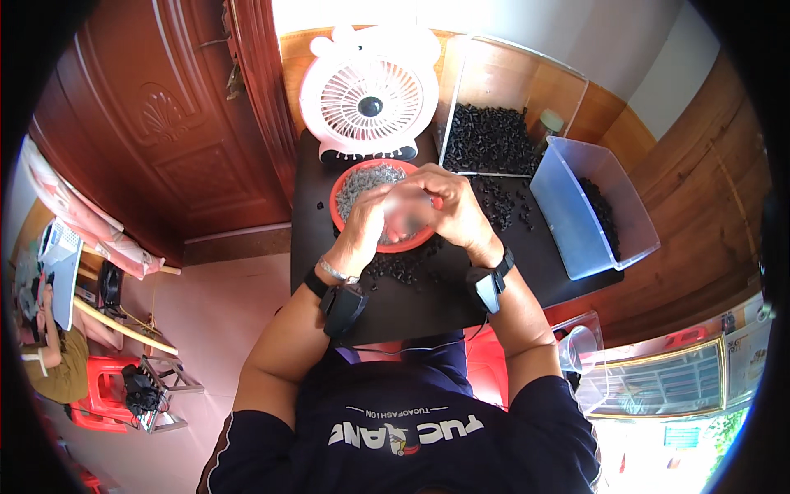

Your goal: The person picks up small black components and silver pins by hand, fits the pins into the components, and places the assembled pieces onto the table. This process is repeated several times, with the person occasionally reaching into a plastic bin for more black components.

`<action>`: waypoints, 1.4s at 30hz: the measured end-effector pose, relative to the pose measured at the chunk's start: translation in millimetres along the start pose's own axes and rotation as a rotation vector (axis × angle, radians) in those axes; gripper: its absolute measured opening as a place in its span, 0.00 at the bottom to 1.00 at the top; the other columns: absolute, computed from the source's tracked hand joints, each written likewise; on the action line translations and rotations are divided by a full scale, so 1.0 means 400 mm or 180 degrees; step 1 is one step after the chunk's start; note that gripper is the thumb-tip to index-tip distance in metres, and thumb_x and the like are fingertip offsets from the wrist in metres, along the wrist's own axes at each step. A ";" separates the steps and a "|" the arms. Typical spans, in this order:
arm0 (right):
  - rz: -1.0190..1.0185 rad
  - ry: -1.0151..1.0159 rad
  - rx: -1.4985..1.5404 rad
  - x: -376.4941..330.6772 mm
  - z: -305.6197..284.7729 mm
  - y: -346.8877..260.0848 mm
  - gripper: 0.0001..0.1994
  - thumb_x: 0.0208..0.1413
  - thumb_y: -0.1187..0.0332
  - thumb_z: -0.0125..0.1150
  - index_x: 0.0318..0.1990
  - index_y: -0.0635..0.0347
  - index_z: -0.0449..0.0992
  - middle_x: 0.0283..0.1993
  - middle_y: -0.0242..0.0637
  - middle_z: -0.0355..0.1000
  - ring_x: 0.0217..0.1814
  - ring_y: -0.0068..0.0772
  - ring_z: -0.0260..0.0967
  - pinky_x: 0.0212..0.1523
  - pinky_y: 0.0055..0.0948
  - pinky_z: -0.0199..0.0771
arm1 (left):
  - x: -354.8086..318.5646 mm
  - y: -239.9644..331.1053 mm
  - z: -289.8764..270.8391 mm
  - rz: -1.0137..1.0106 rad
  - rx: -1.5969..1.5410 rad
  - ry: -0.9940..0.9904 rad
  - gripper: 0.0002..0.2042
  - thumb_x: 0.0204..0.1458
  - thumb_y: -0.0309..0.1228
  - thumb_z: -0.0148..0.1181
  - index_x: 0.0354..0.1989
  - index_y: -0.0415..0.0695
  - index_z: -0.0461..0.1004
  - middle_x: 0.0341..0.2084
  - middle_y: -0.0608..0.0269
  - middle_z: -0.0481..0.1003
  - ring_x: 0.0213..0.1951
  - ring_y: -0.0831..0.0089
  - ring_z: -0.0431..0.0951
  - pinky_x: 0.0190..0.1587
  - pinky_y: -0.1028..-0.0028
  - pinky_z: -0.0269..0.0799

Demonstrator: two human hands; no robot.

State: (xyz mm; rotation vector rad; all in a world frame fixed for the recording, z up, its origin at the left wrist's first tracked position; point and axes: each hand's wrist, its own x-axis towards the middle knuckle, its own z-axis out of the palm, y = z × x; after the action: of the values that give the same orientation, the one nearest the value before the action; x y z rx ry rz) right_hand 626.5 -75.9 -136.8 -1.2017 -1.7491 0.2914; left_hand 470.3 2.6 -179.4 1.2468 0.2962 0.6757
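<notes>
Both hands meet over a red bowl (335, 202) that holds many small grey pieces (369, 178). My left hand (360, 232) comes in from the left, its fingers bent inward at the bowl's middle. Opposite it, my right hand (457, 207) curls its fingers toward the left one. A blurred patch covers the fingertips, so whatever they pinch is hidden. Small black pieces (399, 267) lie scattered on the dark table (444, 305) just in front of the bowl. More loose black pieces (496, 200) are spread right of my right hand.
Behind the bowl stands a white fan (370, 105). A clear box (451, 123) with a heap of black pieces is at the back right, beside a translucent blue bin (566, 210) with more inside. A wooden door (164, 132) is at left; another person (58, 354) sits far left.
</notes>
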 end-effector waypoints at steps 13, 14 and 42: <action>0.1050 0.0036 0.2042 -0.023 0.007 0.057 0.08 0.54 0.80 0.61 0.42 0.64 0.77 0.39 0.29 0.73 0.44 0.18 0.70 0.47 0.21 0.71 | 0.017 -0.010 0.000 -0.0306 -0.0032 0.0043 0.15 0.61 0.41 0.47 0.26 0.46 0.66 0.17 0.74 0.63 0.19 0.82 0.67 0.21 0.82 0.61; 0.1158 0.0061 0.2018 -0.024 0.005 0.058 0.08 0.54 0.79 0.61 0.41 0.64 0.77 0.38 0.29 0.74 0.42 0.18 0.70 0.46 0.21 0.71 | 0.018 -0.008 0.002 -0.0281 0.0015 0.0040 0.14 0.61 0.41 0.47 0.26 0.46 0.66 0.17 0.74 0.63 0.19 0.82 0.67 0.21 0.83 0.61; 0.1743 -0.0727 0.1954 -0.019 -0.045 0.056 0.05 0.49 0.78 0.61 0.35 0.64 0.75 0.31 0.28 0.72 0.32 0.17 0.69 0.38 0.18 0.70 | 0.011 0.016 -0.017 -0.0209 0.1318 -0.0593 0.13 0.62 0.38 0.47 0.29 0.42 0.66 0.20 0.70 0.65 0.24 0.82 0.67 0.28 0.81 0.64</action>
State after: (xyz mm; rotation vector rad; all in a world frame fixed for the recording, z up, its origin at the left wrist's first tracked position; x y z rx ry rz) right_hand 654.8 -76.7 -146.3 -1.1817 -1.3201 1.2338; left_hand 467.8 11.8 -174.8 1.6759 0.3309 0.4485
